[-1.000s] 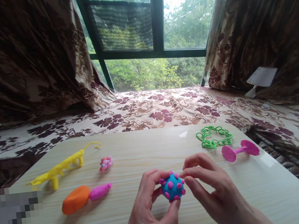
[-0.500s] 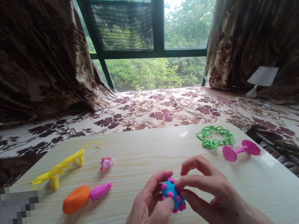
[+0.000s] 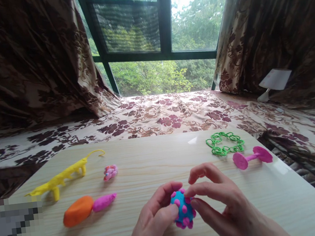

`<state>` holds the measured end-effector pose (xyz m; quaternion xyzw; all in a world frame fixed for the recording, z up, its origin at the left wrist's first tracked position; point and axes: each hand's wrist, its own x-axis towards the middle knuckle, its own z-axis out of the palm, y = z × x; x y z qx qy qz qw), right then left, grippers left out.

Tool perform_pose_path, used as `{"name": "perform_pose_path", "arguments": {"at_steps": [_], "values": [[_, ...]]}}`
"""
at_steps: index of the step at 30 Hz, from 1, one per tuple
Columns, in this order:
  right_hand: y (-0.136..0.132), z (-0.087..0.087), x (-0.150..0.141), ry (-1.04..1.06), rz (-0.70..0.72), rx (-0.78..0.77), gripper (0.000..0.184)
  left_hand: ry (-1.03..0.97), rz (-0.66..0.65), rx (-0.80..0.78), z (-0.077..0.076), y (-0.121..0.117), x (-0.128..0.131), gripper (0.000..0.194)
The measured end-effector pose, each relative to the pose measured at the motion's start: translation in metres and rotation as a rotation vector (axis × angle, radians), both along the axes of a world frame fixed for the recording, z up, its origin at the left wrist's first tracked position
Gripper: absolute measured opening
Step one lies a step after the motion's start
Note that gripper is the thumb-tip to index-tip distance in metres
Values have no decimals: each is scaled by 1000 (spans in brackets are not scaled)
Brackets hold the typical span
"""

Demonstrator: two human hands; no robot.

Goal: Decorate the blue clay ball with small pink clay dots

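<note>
Between my hands is a blue modelling-clay ball (image 3: 180, 216) dotted with pink clay bumps, held just above the near part of the table. My left hand (image 3: 155, 216) is closed around its left side, the thumb on the front and the fingers behind. On the right, the thumb and index finger of my right hand (image 3: 222, 197) pinch the ball's upper right edge, while another finger is lifted and bent. The far side of the ball is hidden.
On the pale wooden table (image 3: 150, 153) lie a yellow clay animal (image 3: 64, 177), an orange clay piece (image 3: 78, 211) joined to a pink one (image 3: 104, 202), a small pink cluster (image 3: 110, 172), a green clay chain (image 3: 225, 143) and a pink dumbbell shape (image 3: 252, 157). A lamp (image 3: 275, 80) stands behind, right.
The ball has turned in my hands, so its pink bumps sit differently. My left thumb has shifted slightly left on it. The whole view has moved a little.
</note>
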<state>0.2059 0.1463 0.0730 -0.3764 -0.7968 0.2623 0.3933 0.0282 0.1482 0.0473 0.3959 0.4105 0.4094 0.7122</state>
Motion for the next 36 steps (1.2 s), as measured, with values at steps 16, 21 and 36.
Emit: {"name": "perform_pose_path", "arguments": {"at_steps": [16, 21, 36], "values": [[2, -4, -3, 11, 23, 26, 21, -155, -33, -212, 3, -3, 2, 30], [-1, -2, -1, 61, -29, 74, 22, -216, 16, -218, -2, 0, 3, 30], [3, -11, -7, 30, -30, 110, 18, -210, 6, -188, -5, 3, 3, 23]]}}
